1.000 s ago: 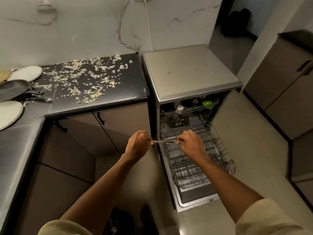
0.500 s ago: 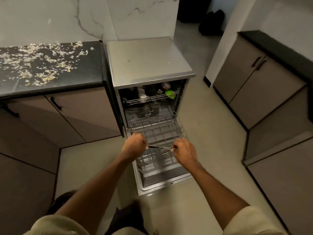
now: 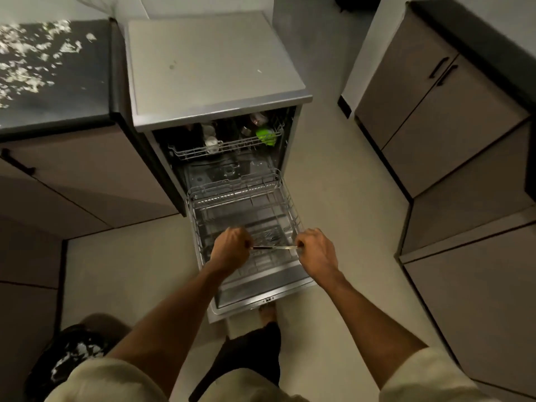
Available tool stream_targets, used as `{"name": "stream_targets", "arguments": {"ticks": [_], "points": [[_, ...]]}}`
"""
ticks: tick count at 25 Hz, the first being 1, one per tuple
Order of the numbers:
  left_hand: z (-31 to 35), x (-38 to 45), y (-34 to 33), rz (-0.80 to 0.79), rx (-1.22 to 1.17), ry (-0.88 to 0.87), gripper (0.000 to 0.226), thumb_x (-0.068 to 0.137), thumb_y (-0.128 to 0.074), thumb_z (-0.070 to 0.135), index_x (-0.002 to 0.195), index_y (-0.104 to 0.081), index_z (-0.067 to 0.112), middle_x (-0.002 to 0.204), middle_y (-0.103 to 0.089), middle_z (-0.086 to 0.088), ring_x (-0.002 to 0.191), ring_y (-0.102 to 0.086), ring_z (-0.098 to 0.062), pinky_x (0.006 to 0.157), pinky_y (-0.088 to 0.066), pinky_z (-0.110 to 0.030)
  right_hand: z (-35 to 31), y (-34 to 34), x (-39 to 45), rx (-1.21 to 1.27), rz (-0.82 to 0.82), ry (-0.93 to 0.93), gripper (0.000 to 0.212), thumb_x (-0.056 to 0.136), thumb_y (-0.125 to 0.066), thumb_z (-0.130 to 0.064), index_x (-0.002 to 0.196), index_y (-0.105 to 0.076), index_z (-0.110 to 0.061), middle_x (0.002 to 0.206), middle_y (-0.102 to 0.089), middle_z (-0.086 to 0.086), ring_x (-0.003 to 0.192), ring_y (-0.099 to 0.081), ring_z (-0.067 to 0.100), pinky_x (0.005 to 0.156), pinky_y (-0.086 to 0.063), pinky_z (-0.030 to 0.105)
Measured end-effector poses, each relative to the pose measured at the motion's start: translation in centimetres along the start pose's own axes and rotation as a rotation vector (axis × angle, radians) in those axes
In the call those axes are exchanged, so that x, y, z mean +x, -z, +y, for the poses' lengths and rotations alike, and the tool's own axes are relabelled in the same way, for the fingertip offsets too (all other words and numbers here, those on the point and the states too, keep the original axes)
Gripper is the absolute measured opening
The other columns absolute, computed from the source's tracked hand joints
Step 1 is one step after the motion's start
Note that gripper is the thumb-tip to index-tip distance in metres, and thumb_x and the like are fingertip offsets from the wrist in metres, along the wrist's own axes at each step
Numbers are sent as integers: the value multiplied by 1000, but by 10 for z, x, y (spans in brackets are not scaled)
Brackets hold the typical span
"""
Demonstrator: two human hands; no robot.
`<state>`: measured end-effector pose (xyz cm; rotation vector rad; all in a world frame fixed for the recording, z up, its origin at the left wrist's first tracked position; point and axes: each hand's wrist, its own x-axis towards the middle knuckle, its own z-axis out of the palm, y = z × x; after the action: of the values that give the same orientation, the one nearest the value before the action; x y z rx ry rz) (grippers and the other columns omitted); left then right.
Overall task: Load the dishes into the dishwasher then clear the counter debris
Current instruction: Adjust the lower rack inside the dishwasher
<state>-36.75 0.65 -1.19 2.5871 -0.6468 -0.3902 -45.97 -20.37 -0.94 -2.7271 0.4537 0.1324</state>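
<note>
You stood at the open dishwasher (image 3: 214, 74) with both arms stretched out over its pulled-out lower rack (image 3: 246, 204). Your left hand (image 3: 230, 248) was curled in a fist round one end of a thin metal utensil (image 3: 275, 247), and your right hand (image 3: 317, 250) gripped the other end, fingers closed on it, so it lay level between your fists just above the front of the rack. The upper rack (image 3: 226, 146) held a green item (image 3: 266, 136) and some glassware. Pale debris (image 3: 26, 62) was scattered on the dark counter (image 3: 72, 91) to the left of the machine
</note>
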Motion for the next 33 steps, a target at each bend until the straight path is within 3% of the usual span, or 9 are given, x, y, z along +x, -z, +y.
{"name": "stream_targets", "arguments": {"ticks": [3,8,13,17,19,24,28,30,33], "points": [[4,25,-31,-27,-1,83,24,81,-65,0,70,-70,21,77,-69,1,67,-63,-15,55,-42,-24,27,-11,26,-29,-73,17,30,78,-66,2,88,-72,-25,97,-67,-6,96,-56,14,69,-34,21],[2,72,-74,-56,-25,192,19,91,-62,6,88,-73,21,90,-68,5,69,-56,-3,53,-33,-10,67,-35,95,-17,-121,58,28,76,-64,4,84,-72,-21,94,-65,-2,95,-57,18,69,-39,24],[-26,112,-130,-38,-76,284,17,91,-64,4,96,-76,15,97,-74,-1,69,-52,0,48,-28,-7,96,-91,139,70,-87,138,27,67,-72,11,75,-70,-16,82,-64,1,83,-60,25,65,-44,25],[-54,140,-188,-29,-148,347,20,85,-67,-6,98,-77,7,99,-75,-8,79,-69,-13,60,-35,-5,133,-159,183,52,-115,182,28,67,-73,10,77,-70,-16,80,-62,2,83,-59,28,59,-45,29],[-69,152,-214,-39,-182,369,28,81,-66,-11,102,-75,5,104,-73,-11,87,-71,-23,66,-45,-13,144,-190,203,60,-142,184,28,68,-73,10,78,-72,-15,80,-63,3,84,-61,29,61,-44,28],[-108,177,-289,-102,-241,415,50,65,-67,-17,113,-70,-3,112,-65,-19,92,-69,-34,72,-52,-26,167,-260,249,50,-311,212,23,69,-75,7,85,-74,-10,93,-68,9,96,-62,31,75,-52,35],[-131,203,-331,-167,-251,486,69,66,-68,-14,133,-57,0,131,-55,-16,114,-60,-31,86,-58,-37,183,-307,284,-22,-368,251,23,77,-76,-2,98,-73,-10,105,-66,5,106,-56,23,83,-52,34],[-144,211,-347,-192,-238,510,72,67,-70,-11,136,-54,0,134,-52,-15,118,-58,-29,88,-55,-33,186,-330,297,-43,-356,269,23,77,-77,-3,98,-73,-11,104,-66,4,105,-56,22,78,-49,30],[-161,219,-367,-183,-252,510,73,66,-70,-13,136,-52,-3,134,-52,-18,119,-56,-32,91,-54,-35,191,-358,306,-4,-274,319,21,66,-81,3,81,-72,-9,88,-67,7,90,-59,24,64,-40,26]]}}
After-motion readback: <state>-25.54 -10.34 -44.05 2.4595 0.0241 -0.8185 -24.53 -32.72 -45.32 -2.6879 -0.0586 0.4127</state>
